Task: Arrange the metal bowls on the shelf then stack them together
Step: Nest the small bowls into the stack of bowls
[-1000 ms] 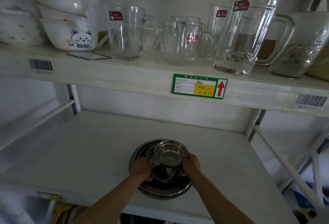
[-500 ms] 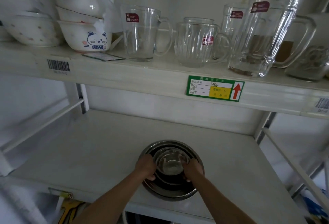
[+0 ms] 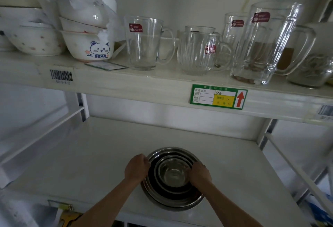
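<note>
Several metal bowls sit nested one inside another near the front edge of the lower white shelf (image 3: 93,154). The smallest bowl (image 3: 173,174) rests in the middle of the stack; the largest bowl (image 3: 173,202) forms the outer rim. My left hand (image 3: 137,168) is curled on the left rim of the stack. My right hand (image 3: 200,173) is curled on the right side, its fingers over the rims of the inner bowls. Both forearms reach in from below.
The upper shelf (image 3: 144,86) overhangs the stack, carrying glass mugs (image 3: 144,44) and a tall glass pitcher (image 3: 266,46), with stacked white ceramic bowls (image 3: 88,46) at left. A green price tag (image 3: 218,96) hangs on its edge. Shelf uprights stand at left and right.
The small bowl, held tilted above the stack a second ago, has been lowered and now sits level inside it. Both hands have slid outward to the rims. The camera moved in.
</note>
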Available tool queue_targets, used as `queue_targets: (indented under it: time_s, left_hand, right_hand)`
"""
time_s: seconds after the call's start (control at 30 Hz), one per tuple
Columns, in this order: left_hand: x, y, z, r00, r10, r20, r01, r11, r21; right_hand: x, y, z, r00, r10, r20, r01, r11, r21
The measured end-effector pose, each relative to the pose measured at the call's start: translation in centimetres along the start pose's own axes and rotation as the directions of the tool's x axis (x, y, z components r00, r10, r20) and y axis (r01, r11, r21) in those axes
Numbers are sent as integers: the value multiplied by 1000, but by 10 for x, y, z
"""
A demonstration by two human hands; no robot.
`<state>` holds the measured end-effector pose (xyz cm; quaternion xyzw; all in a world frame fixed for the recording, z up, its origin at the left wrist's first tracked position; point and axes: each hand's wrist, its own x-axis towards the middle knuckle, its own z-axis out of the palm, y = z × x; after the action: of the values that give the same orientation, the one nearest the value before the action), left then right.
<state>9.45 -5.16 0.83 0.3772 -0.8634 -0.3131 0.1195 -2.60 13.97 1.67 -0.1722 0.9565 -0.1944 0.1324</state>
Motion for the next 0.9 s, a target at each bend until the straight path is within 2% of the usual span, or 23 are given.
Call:
queue_targets:
  time_s: [0.13, 0.2, 0.27, 0.4, 0.47, 0.53, 0.9]
  left_hand:
    - [3, 1, 7, 998, -57, 12, 56, 997, 49]
    - [5, 5, 13, 991, -131, 38, 128, 989, 77]
    - [6, 9, 19, 974, -207, 94, 201, 977, 66]
    - [11, 10, 30, 931, -298, 210, 299, 954, 30]
    - [13, 7, 36, 924, -312, 219, 310, 950, 44]
    - [13, 5, 41, 930, -305, 207, 303, 952, 42]
    - [13, -4, 52, 945, -264, 191, 263, 964, 32]
  right_hand:
    - [1, -1, -10, 998, 2, -58, -2, 1000, -15]
    - [2, 1, -11, 993, 11, -116, -17, 998, -56]
    - [2, 4, -9, 985, 81, -152, -93, 993, -74]
    - [7, 17, 5, 955, 296, 4, -294, 946, 138]
    - [13, 25, 15, 951, 298, 78, -308, 927, 216]
    - [19, 30, 24, 950, 299, 94, -313, 912, 266]
    - [14, 27, 34, 935, 354, -6, -337, 895, 293]
